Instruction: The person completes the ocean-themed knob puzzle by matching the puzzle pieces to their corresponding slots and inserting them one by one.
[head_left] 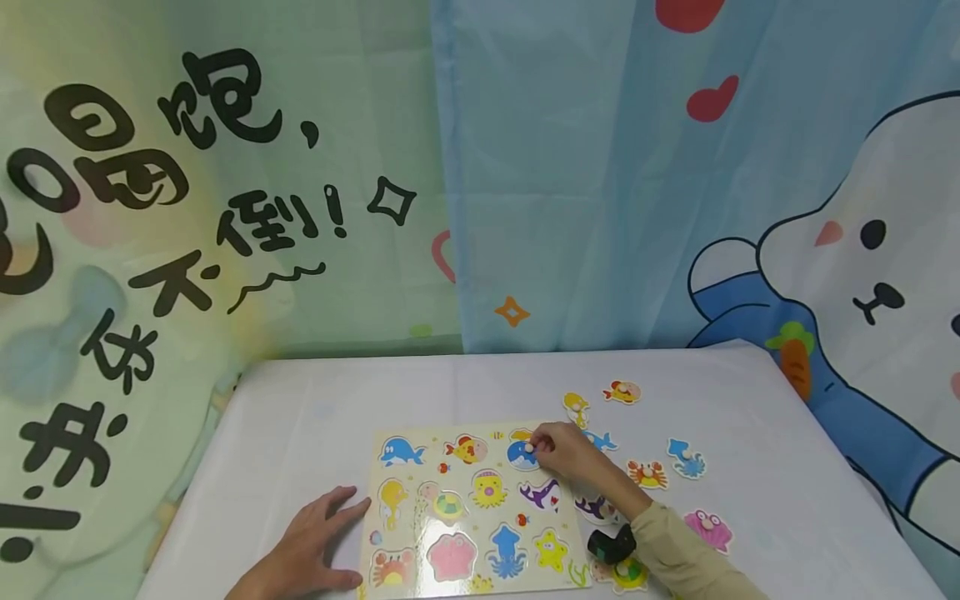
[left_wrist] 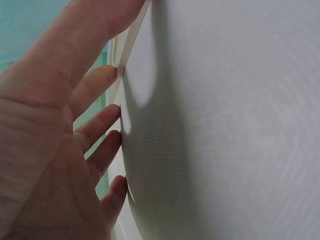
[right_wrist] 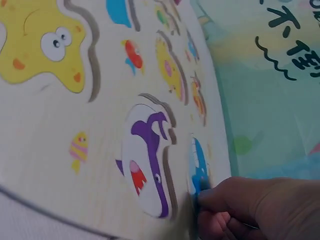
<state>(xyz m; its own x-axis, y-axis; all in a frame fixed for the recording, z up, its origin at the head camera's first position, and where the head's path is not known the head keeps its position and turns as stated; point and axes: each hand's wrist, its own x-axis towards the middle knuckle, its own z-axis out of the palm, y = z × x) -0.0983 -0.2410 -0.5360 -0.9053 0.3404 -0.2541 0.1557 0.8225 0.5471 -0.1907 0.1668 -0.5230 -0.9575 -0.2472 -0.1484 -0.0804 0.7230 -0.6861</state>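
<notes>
A wooden puzzle board (head_left: pixel 420 587) printed with sea animals lies flat on the table. My right hand (head_left: pixel 570 454) is at its upper right corner, thumb and fingertips pinching a blue sea-animal puzzle piece (head_left: pixel 519 455) at its small knob. The right wrist view shows that blue piece partly behind my fingers, beside the purple orca picture (right_wrist: pixel 147 162). My left hand (head_left: pixel 303 546) rests at the board's left edge with fingers spread and thumb against the edge. From the left wrist, extended fingers (left_wrist: pixel 102 127) show near the table surface, with the thumb at the board's side.
Loose puzzle pieces lie right of the board: a red-yellow fish (head_left: pixel 622 392), a crab (head_left: pixel 647 475), a squid (head_left: pixel 686 458), a pink shell (head_left: pixel 708 530) and a green turtle (head_left: pixel 630 573). A printed curtain (head_left: pixel 540 183) hangs behind the white table (head_left: pixel 315 417).
</notes>
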